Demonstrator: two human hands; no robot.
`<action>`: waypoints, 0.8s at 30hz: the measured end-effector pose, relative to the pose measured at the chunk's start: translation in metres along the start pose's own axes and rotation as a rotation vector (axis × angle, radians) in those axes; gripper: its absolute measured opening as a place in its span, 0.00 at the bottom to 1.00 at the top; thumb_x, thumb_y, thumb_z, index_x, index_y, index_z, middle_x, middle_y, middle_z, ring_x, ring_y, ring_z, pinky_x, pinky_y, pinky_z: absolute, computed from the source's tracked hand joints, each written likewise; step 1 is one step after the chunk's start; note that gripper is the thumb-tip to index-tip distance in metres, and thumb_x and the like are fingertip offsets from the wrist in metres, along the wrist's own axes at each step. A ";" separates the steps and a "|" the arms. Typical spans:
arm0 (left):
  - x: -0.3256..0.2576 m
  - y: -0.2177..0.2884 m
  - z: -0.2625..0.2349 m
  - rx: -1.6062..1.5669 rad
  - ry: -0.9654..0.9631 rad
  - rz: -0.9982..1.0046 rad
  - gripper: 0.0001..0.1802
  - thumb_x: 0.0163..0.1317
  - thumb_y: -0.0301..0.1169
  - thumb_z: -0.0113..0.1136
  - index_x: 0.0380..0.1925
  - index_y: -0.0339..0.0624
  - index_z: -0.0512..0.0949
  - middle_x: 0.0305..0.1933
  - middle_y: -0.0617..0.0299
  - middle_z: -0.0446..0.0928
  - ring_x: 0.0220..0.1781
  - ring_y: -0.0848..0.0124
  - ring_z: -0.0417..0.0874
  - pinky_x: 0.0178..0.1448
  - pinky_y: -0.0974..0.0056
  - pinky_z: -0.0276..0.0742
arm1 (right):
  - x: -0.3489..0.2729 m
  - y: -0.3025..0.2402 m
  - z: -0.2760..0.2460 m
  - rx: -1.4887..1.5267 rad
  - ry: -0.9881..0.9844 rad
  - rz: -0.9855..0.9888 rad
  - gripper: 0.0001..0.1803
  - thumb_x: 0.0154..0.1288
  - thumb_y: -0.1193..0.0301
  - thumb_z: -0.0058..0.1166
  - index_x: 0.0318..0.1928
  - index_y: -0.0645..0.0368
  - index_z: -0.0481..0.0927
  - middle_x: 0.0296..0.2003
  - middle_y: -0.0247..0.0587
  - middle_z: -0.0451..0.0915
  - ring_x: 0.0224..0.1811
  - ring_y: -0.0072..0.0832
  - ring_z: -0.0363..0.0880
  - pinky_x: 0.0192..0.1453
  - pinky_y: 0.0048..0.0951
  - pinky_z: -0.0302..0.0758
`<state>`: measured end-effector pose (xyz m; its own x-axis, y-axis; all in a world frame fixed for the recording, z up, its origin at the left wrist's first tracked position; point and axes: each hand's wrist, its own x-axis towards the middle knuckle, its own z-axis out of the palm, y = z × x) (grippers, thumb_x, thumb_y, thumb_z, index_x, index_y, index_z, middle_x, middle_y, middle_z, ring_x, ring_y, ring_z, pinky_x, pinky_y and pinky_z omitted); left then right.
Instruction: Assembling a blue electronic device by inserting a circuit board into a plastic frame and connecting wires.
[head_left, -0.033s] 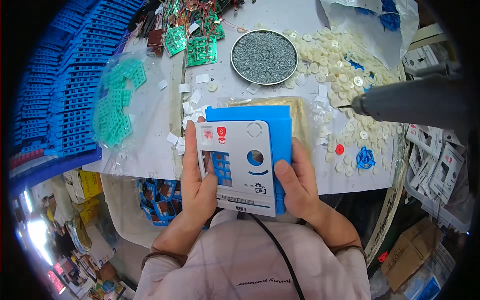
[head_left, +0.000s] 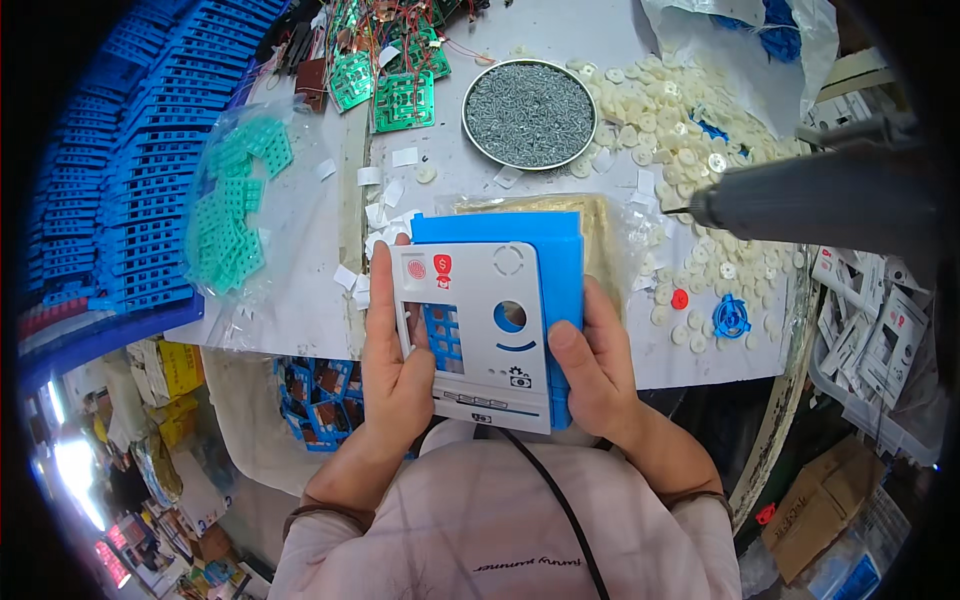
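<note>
My left hand (head_left: 398,375) grips a white plastic front panel (head_left: 470,290) by its left edge, with the thumb bent against its face. The panel has a square window, a round hole and printed red and dark symbols. Behind it, overlapping and set off to the right, is a blue plastic panel (head_left: 562,260); a blue grid shows through the window. My right hand (head_left: 595,370) is closed round the right edge of the blue panel, thumb in front. Its other fingertips are hidden behind. Both parts are held tilted up over the table's near edge.
A dish of small metal screws (head_left: 530,113) stands beyond, beside many cream plastic discs (head_left: 665,120). An electric screwdriver (head_left: 790,205) hangs at right. Green circuit boards (head_left: 405,100), bagged mint-green keypads (head_left: 228,225) and stacked blue parts (head_left: 150,160) lie left. A bin (head_left: 870,390) holds white panels.
The hanging screwdriver has swung slightly to the left. My hands and the two panels stay where they were.
</note>
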<state>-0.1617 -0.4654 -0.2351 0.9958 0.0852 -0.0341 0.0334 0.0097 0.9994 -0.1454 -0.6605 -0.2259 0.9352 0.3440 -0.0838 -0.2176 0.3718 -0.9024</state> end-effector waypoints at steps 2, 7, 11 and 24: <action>0.001 0.000 -0.001 -0.050 -0.019 -0.018 0.53 0.50 0.09 0.35 0.81 0.39 0.39 0.84 0.48 0.46 0.84 0.61 0.51 0.84 0.56 0.45 | 0.001 0.001 -0.001 -0.027 0.004 0.006 0.30 0.81 0.59 0.47 0.70 0.67 0.59 0.60 0.48 0.75 0.59 0.28 0.75 0.64 0.31 0.72; 0.002 0.011 -0.002 -0.030 -0.063 -0.037 0.53 0.49 0.09 0.32 0.81 0.36 0.36 0.82 0.45 0.49 0.81 0.61 0.55 0.81 0.59 0.50 | 0.003 -0.004 -0.001 -0.337 -0.085 -0.013 0.40 0.71 0.66 0.61 0.73 0.66 0.52 0.60 0.51 0.75 0.60 0.33 0.77 0.65 0.34 0.73; 0.003 0.018 0.001 -0.105 -0.054 -0.095 0.52 0.50 0.10 0.32 0.81 0.36 0.37 0.81 0.45 0.50 0.80 0.61 0.58 0.80 0.60 0.53 | 0.007 0.006 -0.001 -0.072 -0.037 0.058 0.44 0.67 0.70 0.65 0.74 0.65 0.50 0.62 0.50 0.73 0.63 0.33 0.74 0.67 0.36 0.73; 0.005 0.016 -0.013 0.077 0.037 0.015 0.53 0.46 0.13 0.34 0.80 0.36 0.44 0.82 0.46 0.51 0.81 0.60 0.59 0.78 0.62 0.59 | 0.010 0.009 0.020 0.090 -0.043 0.058 0.37 0.70 0.73 0.62 0.71 0.64 0.54 0.62 0.46 0.71 0.64 0.29 0.72 0.66 0.34 0.73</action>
<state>-0.1569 -0.4520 -0.2190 0.9924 0.1220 -0.0182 0.0268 -0.0687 0.9973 -0.1433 -0.6367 -0.2267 0.9079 0.4034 -0.1142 -0.2968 0.4259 -0.8547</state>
